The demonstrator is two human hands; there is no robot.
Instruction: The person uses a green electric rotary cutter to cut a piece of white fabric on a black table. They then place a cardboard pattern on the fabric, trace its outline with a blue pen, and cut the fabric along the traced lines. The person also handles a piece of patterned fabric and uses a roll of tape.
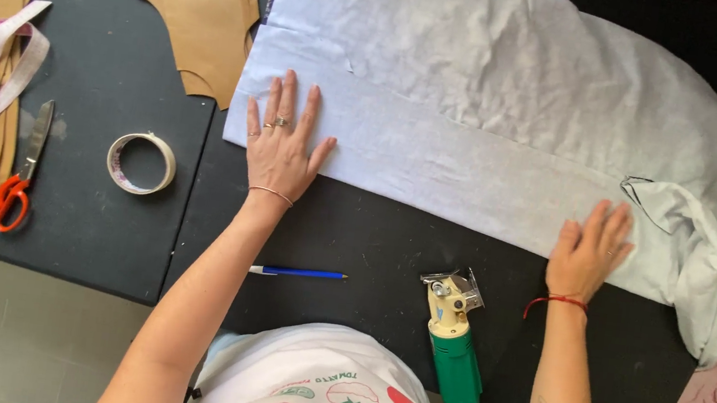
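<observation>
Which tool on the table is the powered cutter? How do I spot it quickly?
Start from the dark table and the pale fabric spread across it. Just below the fabric's near edge, left of the right hand, lies the cutter. Its green handle, cream body and metal head set it apart from the slim blue pen beside it.

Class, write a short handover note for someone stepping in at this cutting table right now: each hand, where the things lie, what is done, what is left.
Left hand: open, flat on the near left corner of the pale fabric.
Right hand: open, flat on the fabric's near edge, by the folded-over right end.
Fabric is spread on the dark table, creases showing.
Lying untouched: electric cutter, blue pen, orange scissors, tape roll, brown paper patterns.
Done: fabric laid out. Left: no cut or pattern on it visible.
</observation>
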